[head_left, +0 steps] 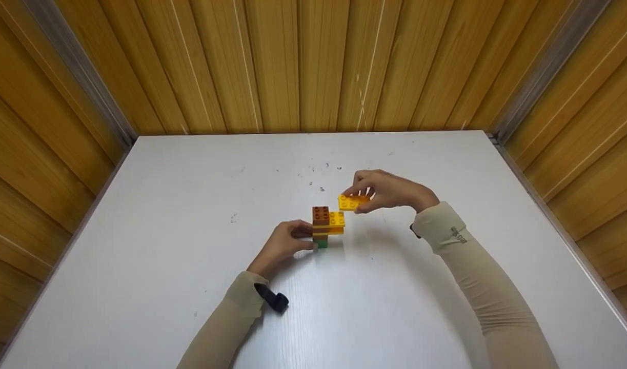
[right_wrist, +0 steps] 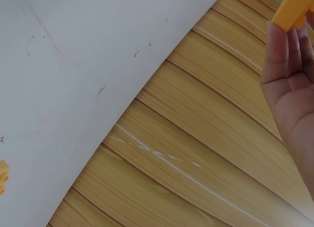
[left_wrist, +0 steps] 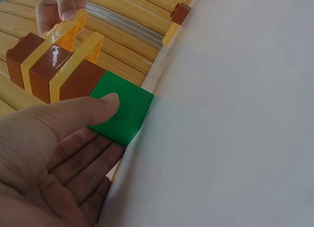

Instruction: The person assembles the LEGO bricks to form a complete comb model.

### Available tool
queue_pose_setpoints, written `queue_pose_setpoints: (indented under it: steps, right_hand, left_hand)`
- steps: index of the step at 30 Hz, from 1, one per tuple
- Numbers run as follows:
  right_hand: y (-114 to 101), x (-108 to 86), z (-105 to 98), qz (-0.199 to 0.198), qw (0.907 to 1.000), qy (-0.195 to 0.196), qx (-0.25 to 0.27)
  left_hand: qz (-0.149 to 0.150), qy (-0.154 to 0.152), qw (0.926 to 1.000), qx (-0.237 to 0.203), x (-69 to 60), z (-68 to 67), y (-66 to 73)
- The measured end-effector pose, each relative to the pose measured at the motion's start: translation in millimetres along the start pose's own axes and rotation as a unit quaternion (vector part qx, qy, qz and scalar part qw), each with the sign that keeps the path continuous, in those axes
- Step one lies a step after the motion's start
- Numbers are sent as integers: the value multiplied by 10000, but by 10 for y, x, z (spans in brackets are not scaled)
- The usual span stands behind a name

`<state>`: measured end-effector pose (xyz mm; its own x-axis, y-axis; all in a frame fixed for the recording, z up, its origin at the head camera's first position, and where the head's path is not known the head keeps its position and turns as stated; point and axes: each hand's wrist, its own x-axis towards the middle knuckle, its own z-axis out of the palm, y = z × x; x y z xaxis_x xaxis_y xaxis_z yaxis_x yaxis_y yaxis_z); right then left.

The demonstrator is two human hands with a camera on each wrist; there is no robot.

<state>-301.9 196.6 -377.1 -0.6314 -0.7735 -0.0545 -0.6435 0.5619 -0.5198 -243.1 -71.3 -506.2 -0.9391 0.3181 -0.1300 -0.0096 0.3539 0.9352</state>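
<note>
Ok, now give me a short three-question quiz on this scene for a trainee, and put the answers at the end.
1. Multiple choice: what colour is the bottom block of the tower?
A) brown
B) yellow
C) green

2. True or false: the right hand is holding a brown block.

3. Short answer: which hand has its thumb against the tower's bottom block?

Key:
1. C, green.
2. False: it holds a yellow block.
3. The left hand.
</note>
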Motion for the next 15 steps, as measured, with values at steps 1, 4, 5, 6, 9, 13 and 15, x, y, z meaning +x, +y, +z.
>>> queue_pose_setpoints:
  steps: [1,4,5,6,9,13,15]
  right_hand:
    - [-11,1,0,-11,10000,-7,11]
    - [-50,4,-1,-86,10000,5,22]
    - [-63,6,-1,-122,9999,16,38]
    - [-75,9,-1,-159,9999,21,44]
    - [-110,27,4,-212,9998,25,53]
    - [-143,54,18,-201,9998,-8,31]
    - [-155,66,26,-189,9998,-23,21]
  left_hand:
    - [-16,-7,10000,-4,1,0,0]
    - [-48,-22,10000,-26,5,-4,-2]
    - [-47,-27,10000,-30,5,-6,-3]
    - [-30,-36,10000,-34,4,-8,-2]
    - [8,-41,10000,-36,-2,-12,4]
    - [25,-41,10000,-77,-5,-14,10]
    - [38,-47,9999,-91,-3,-14,9]
